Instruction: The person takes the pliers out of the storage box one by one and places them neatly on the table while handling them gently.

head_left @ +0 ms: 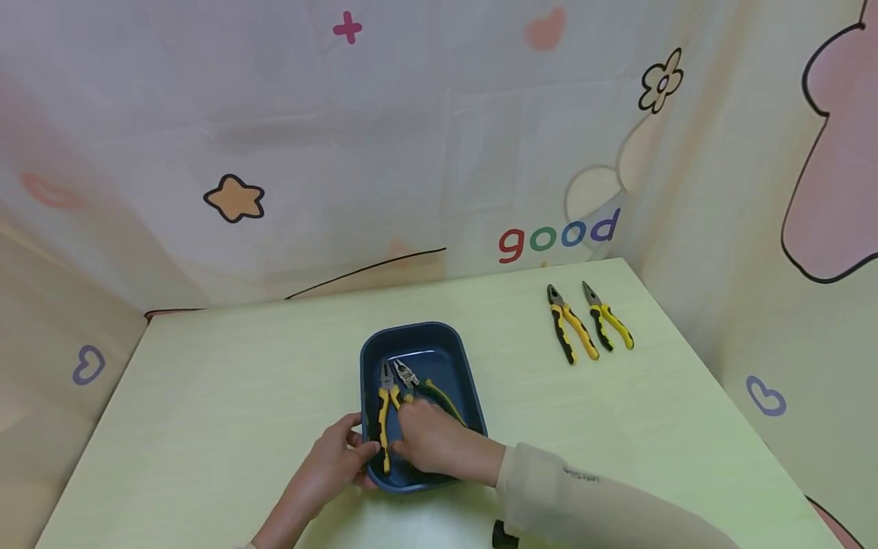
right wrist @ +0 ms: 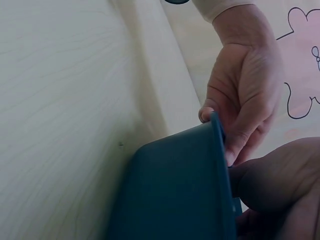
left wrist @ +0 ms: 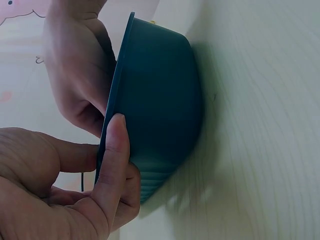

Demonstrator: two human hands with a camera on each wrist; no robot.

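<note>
A blue tray (head_left: 449,358) holds several pliers: one with yellow-black handles (head_left: 384,427) along its left side, one with a silver head (head_left: 406,372) beside it, and a green-handled tool (head_left: 442,398) on the right. My left hand (head_left: 336,465) grips the tray's near left rim between thumb and fingers, also seen as the left hand (left wrist: 75,185) in the left wrist view. Inside the tray is my right hand (head_left: 439,442), fingers curled down over the handles of the silver-headed pliers; its fingertips are hidden.
Two pliers lie at the table's back right, one with orange-yellow handles (head_left: 580,332) and one with bright yellow handles (head_left: 617,326). A printed curtain (head_left: 411,152) hangs behind the table (head_left: 240,381). A small black object (head_left: 504,535) shows at the near edge.
</note>
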